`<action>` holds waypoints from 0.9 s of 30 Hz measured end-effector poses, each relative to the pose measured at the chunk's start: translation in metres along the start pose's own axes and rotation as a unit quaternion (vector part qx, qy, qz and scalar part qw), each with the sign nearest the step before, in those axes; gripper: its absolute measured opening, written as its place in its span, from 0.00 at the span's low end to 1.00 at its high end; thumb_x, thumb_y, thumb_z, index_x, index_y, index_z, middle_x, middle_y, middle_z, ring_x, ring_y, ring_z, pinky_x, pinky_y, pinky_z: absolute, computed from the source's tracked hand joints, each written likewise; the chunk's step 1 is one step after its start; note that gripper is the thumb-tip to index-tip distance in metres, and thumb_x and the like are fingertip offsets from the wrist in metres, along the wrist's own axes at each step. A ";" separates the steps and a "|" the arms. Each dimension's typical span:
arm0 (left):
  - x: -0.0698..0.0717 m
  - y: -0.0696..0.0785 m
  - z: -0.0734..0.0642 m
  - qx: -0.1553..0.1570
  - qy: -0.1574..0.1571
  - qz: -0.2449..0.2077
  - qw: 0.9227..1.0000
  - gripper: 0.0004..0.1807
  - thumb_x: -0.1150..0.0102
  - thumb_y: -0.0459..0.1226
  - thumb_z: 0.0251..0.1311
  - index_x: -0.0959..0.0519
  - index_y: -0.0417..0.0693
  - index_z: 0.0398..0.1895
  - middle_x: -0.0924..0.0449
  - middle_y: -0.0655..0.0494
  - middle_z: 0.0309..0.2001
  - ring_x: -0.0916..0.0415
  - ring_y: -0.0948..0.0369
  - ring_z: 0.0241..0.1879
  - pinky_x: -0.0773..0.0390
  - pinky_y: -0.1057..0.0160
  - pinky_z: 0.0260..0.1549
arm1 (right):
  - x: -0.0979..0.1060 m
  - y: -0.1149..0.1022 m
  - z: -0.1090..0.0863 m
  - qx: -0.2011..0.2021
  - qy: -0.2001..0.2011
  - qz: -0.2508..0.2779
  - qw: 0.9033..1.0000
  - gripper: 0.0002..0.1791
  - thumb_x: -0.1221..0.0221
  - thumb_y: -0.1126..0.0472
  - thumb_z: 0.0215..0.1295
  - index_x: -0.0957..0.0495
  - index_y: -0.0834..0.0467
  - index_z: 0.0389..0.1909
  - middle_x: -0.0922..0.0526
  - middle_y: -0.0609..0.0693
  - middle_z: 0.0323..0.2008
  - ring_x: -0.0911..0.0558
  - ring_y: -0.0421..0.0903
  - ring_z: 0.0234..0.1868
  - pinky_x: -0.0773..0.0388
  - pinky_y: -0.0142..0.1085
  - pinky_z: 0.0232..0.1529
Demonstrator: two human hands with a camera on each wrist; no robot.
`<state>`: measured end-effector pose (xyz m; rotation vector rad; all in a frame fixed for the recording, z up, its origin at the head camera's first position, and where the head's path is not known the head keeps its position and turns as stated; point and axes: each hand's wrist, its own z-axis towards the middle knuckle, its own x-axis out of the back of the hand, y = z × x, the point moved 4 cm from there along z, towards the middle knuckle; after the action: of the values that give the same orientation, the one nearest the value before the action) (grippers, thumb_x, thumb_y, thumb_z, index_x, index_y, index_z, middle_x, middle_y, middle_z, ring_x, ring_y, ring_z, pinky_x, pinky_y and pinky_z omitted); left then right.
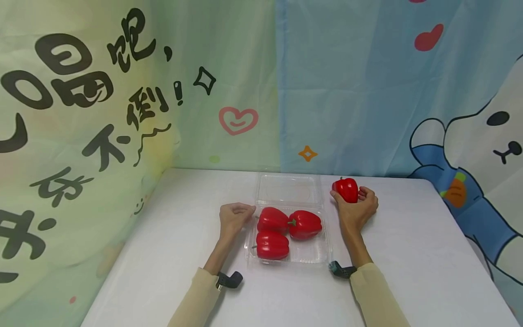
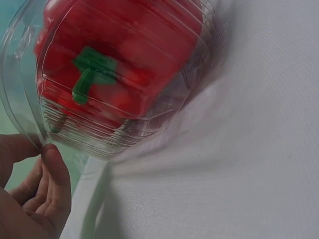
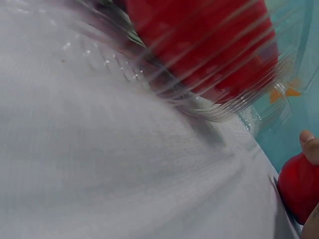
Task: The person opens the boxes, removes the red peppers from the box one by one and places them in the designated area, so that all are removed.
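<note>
Peppers (image 1: 272, 245), glossy, bluntly lobed

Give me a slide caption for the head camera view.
Left hand pinches the edge of a clear container holding three red peppers, while the right hand grips a fourth pepper beside it.

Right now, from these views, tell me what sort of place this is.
Probably a makeshift recording booth: a cartoon-printed backdrop stands behind and beside a white table, where a person wears small dark wrist devices.
</note>
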<state>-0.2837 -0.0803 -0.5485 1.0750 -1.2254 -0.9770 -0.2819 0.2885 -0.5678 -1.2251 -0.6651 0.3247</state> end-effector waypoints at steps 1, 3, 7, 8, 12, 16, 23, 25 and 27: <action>0.000 0.000 0.000 -0.001 0.000 -0.001 1.000 0.10 0.25 0.36 0.66 0.09 0.33 0.36 0.07 0.38 0.32 0.09 0.54 0.30 0.16 0.69 0.29 | 0.001 -0.001 0.000 0.000 0.000 -0.001 1.000 0.45 0.22 0.53 0.63 0.34 0.56 0.77 0.29 0.57 0.75 0.32 0.52 0.77 0.24 0.57 0.76; 0.000 0.001 0.000 -0.001 0.001 -0.002 1.000 0.11 0.25 0.36 0.66 0.09 0.33 0.36 0.08 0.38 0.32 0.09 0.53 0.30 0.17 0.69 0.29 | 0.003 -0.001 0.000 0.001 0.002 -0.002 1.000 0.45 0.22 0.53 0.63 0.34 0.56 0.77 0.29 0.57 0.75 0.31 0.52 0.77 0.24 0.56 0.76; -0.001 0.001 0.000 -0.005 0.002 -0.001 1.000 0.11 0.25 0.36 0.66 0.09 0.33 0.36 0.07 0.38 0.32 0.09 0.53 0.30 0.17 0.69 0.29 | 0.007 -0.007 0.000 0.007 0.004 0.002 1.000 0.45 0.22 0.54 0.63 0.34 0.56 0.77 0.28 0.56 0.75 0.31 0.51 0.76 0.23 0.56 0.75; -0.001 0.000 0.000 -0.005 0.002 -0.001 1.000 0.11 0.25 0.36 0.66 0.09 0.33 0.36 0.08 0.38 0.32 0.09 0.53 0.30 0.17 0.69 0.29 | 0.008 -0.008 0.000 0.009 0.003 0.003 1.000 0.45 0.22 0.54 0.63 0.34 0.56 0.77 0.28 0.56 0.75 0.31 0.51 0.76 0.23 0.56 0.75; 0.000 0.001 0.000 -0.003 0.001 -0.008 1.000 0.11 0.25 0.36 0.65 0.09 0.33 0.36 0.08 0.37 0.32 0.09 0.55 0.29 0.17 0.70 0.28 | 0.012 -0.015 0.000 0.016 0.000 0.004 1.000 0.44 0.22 0.55 0.63 0.33 0.56 0.77 0.28 0.56 0.75 0.31 0.51 0.76 0.23 0.56 0.75; 0.000 0.003 0.000 -0.001 -0.004 -0.009 1.000 0.10 0.25 0.35 0.66 0.09 0.33 0.36 0.07 0.37 0.33 0.09 0.57 0.29 0.17 0.70 0.29 | 0.016 -0.018 0.001 0.033 0.008 0.001 0.999 0.43 0.22 0.55 0.63 0.31 0.56 0.75 0.26 0.57 0.73 0.29 0.51 0.74 0.23 0.57 0.74; -0.001 0.001 0.000 -0.001 -0.005 -0.007 1.000 0.11 0.25 0.36 0.66 0.09 0.33 0.36 0.07 0.39 0.32 0.10 0.59 0.28 0.16 0.69 0.28 | 0.025 -0.026 0.004 0.100 0.018 0.008 0.995 0.41 0.20 0.56 0.59 0.26 0.58 0.72 0.22 0.59 0.70 0.25 0.51 0.68 0.23 0.56 0.70; 0.000 0.001 0.000 0.001 -0.003 -0.006 1.000 0.11 0.25 0.36 0.66 0.09 0.33 0.36 0.07 0.39 0.32 0.10 0.59 0.28 0.16 0.69 0.28 | 0.027 -0.029 0.004 0.124 0.013 0.012 0.992 0.41 0.19 0.56 0.58 0.24 0.60 0.71 0.21 0.60 0.68 0.24 0.50 0.66 0.24 0.53 0.68; 0.000 0.000 0.000 0.003 -0.001 -0.004 1.000 0.11 0.25 0.37 0.66 0.09 0.34 0.35 0.07 0.39 0.32 0.10 0.58 0.28 0.16 0.69 0.28 | 0.029 -0.032 0.005 0.144 0.006 0.016 0.989 0.41 0.18 0.58 0.57 0.23 0.61 0.70 0.20 0.60 0.67 0.23 0.50 0.64 0.25 0.50 0.66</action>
<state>-0.2840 -0.0800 -0.5488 1.0848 -1.2273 -0.9821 -0.2664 0.2982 -0.5288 -0.9621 -0.5658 0.4252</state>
